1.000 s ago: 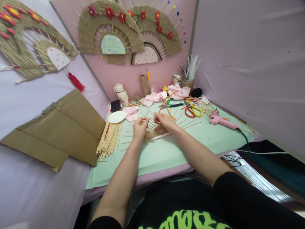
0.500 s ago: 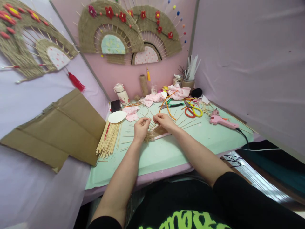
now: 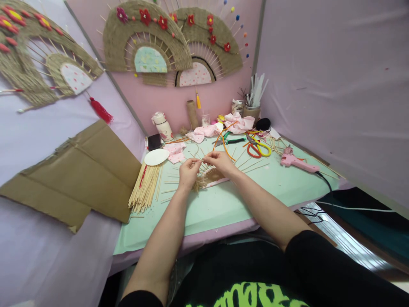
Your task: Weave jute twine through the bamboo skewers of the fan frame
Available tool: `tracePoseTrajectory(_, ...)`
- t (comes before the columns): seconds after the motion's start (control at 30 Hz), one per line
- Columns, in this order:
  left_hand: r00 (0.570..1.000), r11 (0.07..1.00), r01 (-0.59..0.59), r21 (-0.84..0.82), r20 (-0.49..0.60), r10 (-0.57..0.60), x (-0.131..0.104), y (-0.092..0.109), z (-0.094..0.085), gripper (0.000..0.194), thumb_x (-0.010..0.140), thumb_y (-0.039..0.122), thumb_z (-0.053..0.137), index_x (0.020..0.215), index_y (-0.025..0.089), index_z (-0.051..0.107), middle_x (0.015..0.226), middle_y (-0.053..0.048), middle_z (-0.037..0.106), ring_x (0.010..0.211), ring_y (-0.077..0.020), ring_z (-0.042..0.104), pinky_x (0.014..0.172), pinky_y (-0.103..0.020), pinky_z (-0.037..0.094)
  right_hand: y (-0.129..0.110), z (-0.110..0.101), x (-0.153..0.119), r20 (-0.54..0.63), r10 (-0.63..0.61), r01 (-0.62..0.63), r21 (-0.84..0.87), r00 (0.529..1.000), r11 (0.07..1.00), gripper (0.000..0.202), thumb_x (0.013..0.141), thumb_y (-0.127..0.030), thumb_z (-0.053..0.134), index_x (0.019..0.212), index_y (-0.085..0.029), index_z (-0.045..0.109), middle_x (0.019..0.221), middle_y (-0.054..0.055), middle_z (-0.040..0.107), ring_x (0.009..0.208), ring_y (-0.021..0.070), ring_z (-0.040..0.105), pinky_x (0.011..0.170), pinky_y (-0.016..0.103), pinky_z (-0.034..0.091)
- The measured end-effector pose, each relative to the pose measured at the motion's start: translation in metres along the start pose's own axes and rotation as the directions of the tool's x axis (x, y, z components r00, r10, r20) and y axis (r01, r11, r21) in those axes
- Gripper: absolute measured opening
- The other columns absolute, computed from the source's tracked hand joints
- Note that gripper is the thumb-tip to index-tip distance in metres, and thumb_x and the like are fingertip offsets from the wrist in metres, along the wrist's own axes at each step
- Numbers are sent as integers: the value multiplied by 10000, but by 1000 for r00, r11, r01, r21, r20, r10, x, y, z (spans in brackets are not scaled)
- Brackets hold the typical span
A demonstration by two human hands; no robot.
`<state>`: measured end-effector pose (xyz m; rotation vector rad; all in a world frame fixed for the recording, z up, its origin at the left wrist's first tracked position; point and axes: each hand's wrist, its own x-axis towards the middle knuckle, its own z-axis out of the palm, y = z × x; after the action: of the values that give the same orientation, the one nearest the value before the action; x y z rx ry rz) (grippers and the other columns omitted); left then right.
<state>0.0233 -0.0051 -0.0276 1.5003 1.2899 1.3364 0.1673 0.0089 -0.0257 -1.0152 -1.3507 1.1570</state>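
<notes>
A half-round brown piece (image 3: 213, 175) with a pinkish lower edge lies on the table, thin sticks fanning out from it. Tan twine fibres (image 3: 198, 184) bunch at its left end. My left hand (image 3: 189, 171) is over the left part of the sticks, thumb and fingers pinched together. Close beside it, my right hand (image 3: 221, 163) is pinched above the upper edge of the brown piece. The fingertips of both hands nearly meet; whatever is between them is too small to make out.
Left of the hands lie a bundle of sticks (image 3: 145, 187) and a white oval (image 3: 156, 157). Red-and-yellow scissors (image 3: 259, 149), green-handled pliers (image 3: 234, 140) and a pink glue gun (image 3: 298, 163) lie to the right. A bottle (image 3: 162, 126) stands behind.
My right hand has shifted slightly left, closer to my left hand's fingertips. My left hand has barely moved, and both remain pinched.
</notes>
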Motion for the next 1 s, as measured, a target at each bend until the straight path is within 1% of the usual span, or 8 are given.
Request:
tracePoseTrajectory(0.13,1000,999,26,-42,7,-26,1,-1,-1,242,677,381,643,718,145,614,448,53,460,415,-64,356,463,-208,257,-3,0,-2,8,-40,40,-9,999,999,217,631,-337,681,672,-136,610,606,-18,560,576,83,477,587,228,374)
tracePoseTrajectory(0.23,998,991,58,-122,-2,-58,4,-2,-1,216,679,359,640,710,149,600,461,50,474,431,-61,373,476,-202,264,-6,1,-3,32,-58,58,-10,998,998,208,631,-330,681,666,-139,605,594,-28,546,571,80,466,594,229,373)
tracePoseTrajectory(0.33,996,971,92,-220,10,-92,6,-4,0,204,679,345,640,711,151,585,468,49,481,447,-61,392,488,-198,269,-7,1,-4,44,-50,51,-22,998,998,194,642,-324,670,662,-138,622,598,-19,564,575,84,476,596,231,374)
tracePoseTrajectory(0.47,992,947,120,-298,63,-106,6,-3,1,226,664,350,662,739,149,592,472,51,481,450,-57,387,494,-197,271,-6,1,-4,15,-27,28,-15,1000,1000,205,665,-346,652,665,-142,642,613,-1,598,575,90,488,585,233,376)
tracePoseTrajectory(0.63,994,961,97,-258,65,-83,4,-2,0,243,658,369,666,730,144,613,475,47,479,453,-60,387,489,-203,265,-5,1,-3,22,-8,6,97,1000,995,233,651,-369,666,696,-143,635,631,-4,604,568,81,478,573,225,375)
tracePoseTrajectory(0.8,998,978,58,-203,40,-51,4,-1,0,202,656,338,655,684,143,612,468,45,479,460,-61,395,499,-203,280,-1,3,-1,35,15,-18,77,999,997,219,661,-357,647,668,-146,592,608,-28,566,530,61,428,535,213,338)
tracePoseTrajectory(0.93,995,964,103,-244,9,-104,6,-2,0,208,635,332,663,691,140,606,456,49,476,440,-57,384,477,-201,262,-1,4,-2,113,23,-24,9,993,1000,254,677,-395,626,665,-147,575,589,-31,545,514,62,403,508,212,313)
tracePoseTrajectory(1.0,988,941,153,-303,26,-152,6,-1,0,219,628,334,671,698,140,597,444,51,471,426,-54,376,464,-199,248,-2,4,-4,156,26,-25,-8,987,1000,274,676,-413,623,666,-144,570,584,-31,536,512,62,398,503,211,302)
